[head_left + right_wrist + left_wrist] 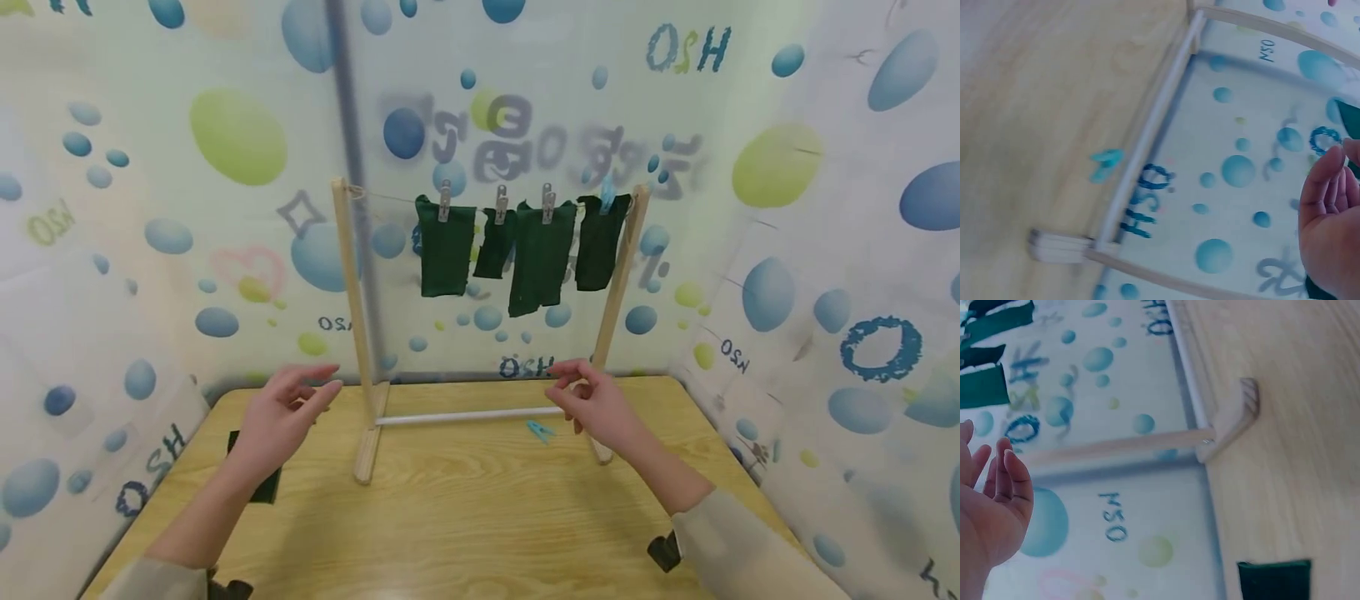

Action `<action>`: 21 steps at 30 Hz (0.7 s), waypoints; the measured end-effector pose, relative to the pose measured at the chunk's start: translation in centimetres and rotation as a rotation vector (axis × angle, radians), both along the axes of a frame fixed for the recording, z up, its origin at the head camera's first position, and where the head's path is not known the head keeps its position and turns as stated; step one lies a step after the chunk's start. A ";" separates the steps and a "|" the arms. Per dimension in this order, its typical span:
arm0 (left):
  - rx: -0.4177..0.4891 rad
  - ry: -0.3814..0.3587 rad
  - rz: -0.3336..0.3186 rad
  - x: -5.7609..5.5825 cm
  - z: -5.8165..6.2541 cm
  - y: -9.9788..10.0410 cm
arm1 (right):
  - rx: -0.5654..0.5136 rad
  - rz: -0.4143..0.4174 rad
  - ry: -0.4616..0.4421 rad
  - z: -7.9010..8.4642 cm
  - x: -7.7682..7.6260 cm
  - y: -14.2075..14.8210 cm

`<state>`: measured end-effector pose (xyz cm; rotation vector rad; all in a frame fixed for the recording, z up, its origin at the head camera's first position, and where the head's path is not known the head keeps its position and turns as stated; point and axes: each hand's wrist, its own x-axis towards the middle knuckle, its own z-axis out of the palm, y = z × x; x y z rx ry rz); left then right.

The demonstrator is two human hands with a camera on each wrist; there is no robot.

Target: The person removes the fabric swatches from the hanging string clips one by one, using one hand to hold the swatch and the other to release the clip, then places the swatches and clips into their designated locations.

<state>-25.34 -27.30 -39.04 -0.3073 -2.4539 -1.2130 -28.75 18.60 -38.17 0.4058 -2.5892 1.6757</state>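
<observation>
My left hand hovers over the left side of the table, fingers loosely bent, holding nothing. My right hand hangs in the air by the rack's right post, its fingers loosely curved with nothing visible between them. Just left of and below it, a light blue clothespin lies on the table; the right wrist view shows this clothespin too. Several dark green cloth pieces hang from the string, held by grey clothespins and one blue clothespin. Another dark green cloth lies flat, partly hidden by my left forearm in the head view.
A wooden rack with a left post, a right post and a white bottom bar stands toward the back of the wooden table. Curtains printed with bubbles enclose the table behind and at both sides.
</observation>
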 end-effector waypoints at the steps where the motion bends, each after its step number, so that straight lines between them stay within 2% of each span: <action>1: 0.009 0.009 -0.017 -0.1 0.4 0.4 | 0.009 0.004 0.025 0.7 -0.2 -0.2; 8: 0.027 0.033 -0.095 -1.5 3.7 3.0 | 0.083 0.048 0.129 6.7 -1.6 -2.5; 15: 0.068 0.087 -0.166 -4.3 7.2 5.7 | 0.108 0.081 0.219 12.0 -3.1 -5.4; 21: 0.121 0.067 -0.211 -6.5 10.1 7.9 | 0.114 0.088 0.258 15.6 -4.4 -8.3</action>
